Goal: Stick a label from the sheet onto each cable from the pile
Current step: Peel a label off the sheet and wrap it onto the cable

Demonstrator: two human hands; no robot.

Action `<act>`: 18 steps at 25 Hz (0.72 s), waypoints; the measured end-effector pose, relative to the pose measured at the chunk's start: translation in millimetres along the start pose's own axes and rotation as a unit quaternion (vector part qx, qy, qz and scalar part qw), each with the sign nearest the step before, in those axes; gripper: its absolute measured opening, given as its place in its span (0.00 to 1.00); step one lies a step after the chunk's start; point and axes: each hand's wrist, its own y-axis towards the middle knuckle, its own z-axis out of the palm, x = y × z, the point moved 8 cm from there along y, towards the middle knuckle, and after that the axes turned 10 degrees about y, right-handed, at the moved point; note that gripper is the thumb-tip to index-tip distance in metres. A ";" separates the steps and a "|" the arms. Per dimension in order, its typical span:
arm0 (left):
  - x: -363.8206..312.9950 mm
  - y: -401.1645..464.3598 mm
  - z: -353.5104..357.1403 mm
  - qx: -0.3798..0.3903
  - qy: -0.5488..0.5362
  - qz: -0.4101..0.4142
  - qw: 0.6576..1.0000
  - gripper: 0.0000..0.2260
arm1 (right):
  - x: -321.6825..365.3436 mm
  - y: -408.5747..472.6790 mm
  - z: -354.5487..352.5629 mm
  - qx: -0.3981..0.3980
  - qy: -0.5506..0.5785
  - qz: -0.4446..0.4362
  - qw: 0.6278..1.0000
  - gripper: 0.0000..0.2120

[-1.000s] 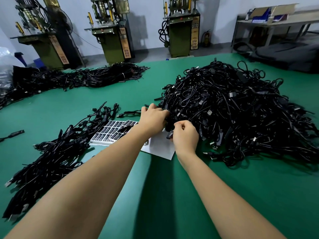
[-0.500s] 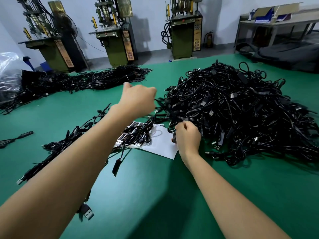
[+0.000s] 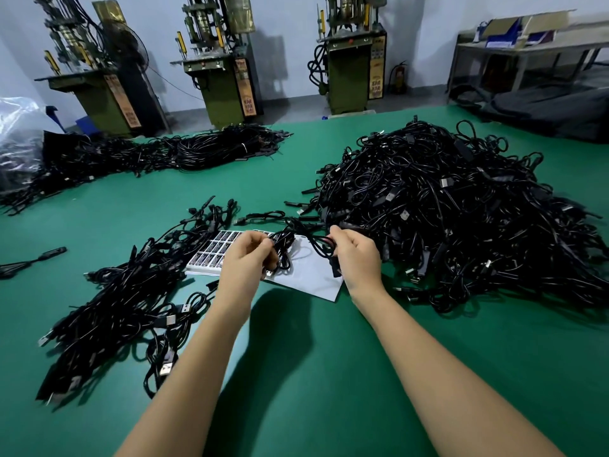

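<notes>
Head view: left hand and right hand each grip clamped on one cable over the label sheet. Large pile remains; smaller heap lies left, probably labelled. Mostly undone.

One head-worn wide-angle view looks forward and down across the green counter from close above the forearms; the cable pile lies at two o'clock, the machines stand far off at twelve
</notes>
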 end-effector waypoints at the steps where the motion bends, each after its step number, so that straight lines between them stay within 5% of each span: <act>1: 4.0 -3.8 -0.2 -0.014 -0.026 0.013 0.999 0.08 | -0.4 1.1 1.9 0.025 0.015 0.009 1.000 0.20; 8: 17.7 -13.3 8.1 0.022 -0.284 -0.036 0.958 0.08 | -2.9 7.0 -8.4 0.038 0.121 0.062 0.990 0.10; 13: 4.1 -18.8 21.1 0.115 -0.245 0.032 0.962 0.08 | 2.0 0.5 2.2 0.077 0.062 0.052 0.994 0.24; 18: 3.6 -22.3 33.6 0.155 -0.027 0.126 0.979 0.06 | -0.1 -1.8 4.9 0.106 0.076 0.091 0.987 0.29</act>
